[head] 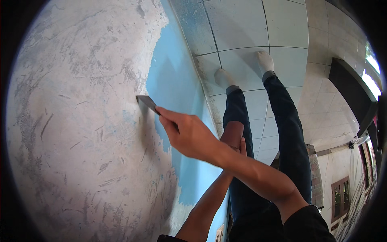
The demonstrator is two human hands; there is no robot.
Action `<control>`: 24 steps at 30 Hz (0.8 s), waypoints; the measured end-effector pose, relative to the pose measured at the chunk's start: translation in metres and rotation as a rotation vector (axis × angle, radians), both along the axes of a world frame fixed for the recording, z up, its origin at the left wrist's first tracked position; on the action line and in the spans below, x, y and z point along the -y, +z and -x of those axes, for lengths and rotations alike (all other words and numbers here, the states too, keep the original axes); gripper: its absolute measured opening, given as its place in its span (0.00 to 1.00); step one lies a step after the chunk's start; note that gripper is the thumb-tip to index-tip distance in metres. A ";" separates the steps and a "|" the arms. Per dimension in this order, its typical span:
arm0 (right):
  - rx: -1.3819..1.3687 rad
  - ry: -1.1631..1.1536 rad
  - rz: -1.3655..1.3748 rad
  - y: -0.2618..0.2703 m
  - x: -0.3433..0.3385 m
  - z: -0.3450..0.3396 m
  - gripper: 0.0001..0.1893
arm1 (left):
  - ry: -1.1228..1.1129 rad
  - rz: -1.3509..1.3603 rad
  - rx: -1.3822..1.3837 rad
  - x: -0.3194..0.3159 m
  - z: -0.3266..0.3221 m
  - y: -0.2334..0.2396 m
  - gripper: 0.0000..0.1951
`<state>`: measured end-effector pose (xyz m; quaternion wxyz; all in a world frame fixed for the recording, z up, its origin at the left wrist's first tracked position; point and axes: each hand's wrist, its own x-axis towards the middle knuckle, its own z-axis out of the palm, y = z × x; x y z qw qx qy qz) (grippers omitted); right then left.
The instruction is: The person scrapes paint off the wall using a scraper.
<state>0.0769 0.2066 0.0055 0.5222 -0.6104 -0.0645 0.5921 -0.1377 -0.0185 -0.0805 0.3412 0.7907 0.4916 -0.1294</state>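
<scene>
My right hand (pixel 189 130) grips a flat metal scraper (pixel 147 103), a putty-knife type of blade. Its far edge meets the wall (pixel 99 121), where the surface is bare, whitish and scuffed with grey. Right of the blade, a ragged-edged band of light blue paint (pixel 172 81) covers the wall. My left hand (pixel 243 147) is mostly hidden behind my right forearm; its visible fingers wrap a reddish-brown cylindrical object (pixel 233 133), perhaps a cup. Whatever may be inside it is out of sight.
Pale floor tiles (pixel 242 27) with dark joints meet the wall's base, which is stained. My legs in dark jeans (pixel 287 121) stand close beside the wall. Across the floor are a dark beam-like piece (pixel 350 87) and a brown-framed window (pixel 340 198).
</scene>
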 end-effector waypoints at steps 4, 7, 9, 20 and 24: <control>0.078 0.008 0.070 -0.024 0.007 -0.020 0.17 | 0.004 0.223 -0.221 0.006 -0.050 0.023 0.22; 0.010 0.013 0.065 -0.019 0.005 -0.015 0.17 | 0.005 0.064 -0.285 0.000 -0.050 0.026 0.25; 0.064 -0.041 0.008 -0.013 0.005 -0.003 0.17 | 0.039 0.075 -0.136 -0.009 -0.036 0.020 0.26; 0.014 0.042 0.077 0.007 0.036 0.003 0.19 | 0.068 0.374 0.045 -0.034 -0.068 0.033 0.15; -0.119 0.067 0.115 0.008 0.024 0.000 0.19 | -0.078 0.256 -0.037 -0.040 -0.059 0.039 0.13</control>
